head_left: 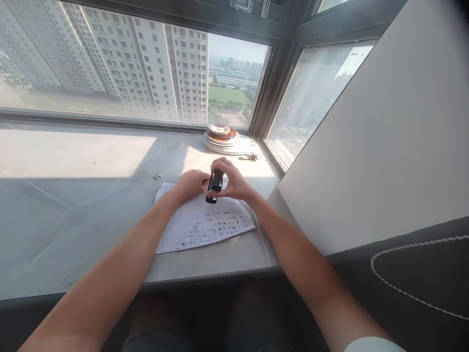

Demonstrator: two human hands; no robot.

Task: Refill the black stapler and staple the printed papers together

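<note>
Right hand gripping a black stapler
In the head view, its fingers wrap the stapler over the written-on papers; the left hand rests at their far edge, fingers bent, grip unclear.

At four o'clock, the person wears a pale, near-white sleeve; at six o'clock, dim greyish shorts end above bare knees.
</note>
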